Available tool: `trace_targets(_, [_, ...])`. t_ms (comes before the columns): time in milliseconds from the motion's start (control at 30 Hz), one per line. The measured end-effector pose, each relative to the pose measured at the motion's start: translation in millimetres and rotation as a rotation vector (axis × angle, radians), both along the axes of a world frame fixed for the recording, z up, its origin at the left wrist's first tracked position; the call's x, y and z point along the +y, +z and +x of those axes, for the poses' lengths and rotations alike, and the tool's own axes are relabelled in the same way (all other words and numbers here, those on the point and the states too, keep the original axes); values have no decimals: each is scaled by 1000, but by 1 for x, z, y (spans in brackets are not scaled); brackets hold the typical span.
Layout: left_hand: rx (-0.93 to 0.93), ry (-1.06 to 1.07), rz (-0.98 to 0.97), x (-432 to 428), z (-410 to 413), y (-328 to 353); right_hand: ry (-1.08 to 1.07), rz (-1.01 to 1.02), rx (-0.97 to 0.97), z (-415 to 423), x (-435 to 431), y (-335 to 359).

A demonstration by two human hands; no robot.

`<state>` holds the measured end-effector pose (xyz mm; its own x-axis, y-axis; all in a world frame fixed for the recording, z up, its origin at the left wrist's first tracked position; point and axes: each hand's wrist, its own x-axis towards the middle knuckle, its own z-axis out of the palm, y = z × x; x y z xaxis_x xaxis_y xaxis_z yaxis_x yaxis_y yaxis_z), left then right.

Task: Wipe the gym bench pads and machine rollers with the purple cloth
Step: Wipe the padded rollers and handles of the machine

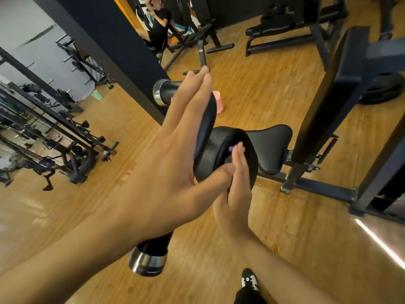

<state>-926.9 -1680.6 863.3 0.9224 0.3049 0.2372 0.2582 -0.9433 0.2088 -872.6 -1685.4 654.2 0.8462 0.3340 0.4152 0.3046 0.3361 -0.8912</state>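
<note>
1. The left hand lies flat on the near side of the black roller, fingers straight.
2. The right hand presses flat on the roller's far side, fingers straight. Only a sliver of purple cloth shows beneath them.
3. The cloth looks soft and light. The padded roller probably turns, so brace it from both sides.

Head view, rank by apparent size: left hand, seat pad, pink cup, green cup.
1. left hand: largest, though it is nearest the camera
2. seat pad
3. pink cup: partly hidden
4. green cup: smallest, and farther off
</note>
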Motion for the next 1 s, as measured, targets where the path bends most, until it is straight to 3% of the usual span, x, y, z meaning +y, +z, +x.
trace_targets(133, [6, -16, 43, 1, 9, -5, -195, -22, 210, 54, 27, 36])
trace_targets(200, [-19, -37, 37, 1, 14, -6, -243, -32, 139, 40, 25, 30])
trace_targets(300, [-37, -78, -14, 1, 17, -6, -121, -78, 59, -4, 8, 8])
trace_targets(400, [-43, -102, -11, 3, 21, 1, -186, -42, -11, 30, 19, 19])
trace_targets(533, [-22, -103, -33, 4, 25, -1, -244, -63, 90, 71, 34, 54])
trace_targets(600, [-28, -91, -31, 2, 23, -2, -203, -55, -40, 37, 24, 32])
trace_targets(700, [-40, -99, -30, 0, 21, 1, -21, 19, -32, -1, 4, 5])
trace_targets(800, [-23, -117, -36, 0, 20, 2, -197, -2, 45, 39, 20, 28])
trace_targets(900, [1, -112, -21, 0, 16, 0, -203, 13, 48, 73, 32, 56])
trace_targets(1000, [-1, -97, -26, -1, 13, 1, -266, 39, 2, 54, 26, 17])
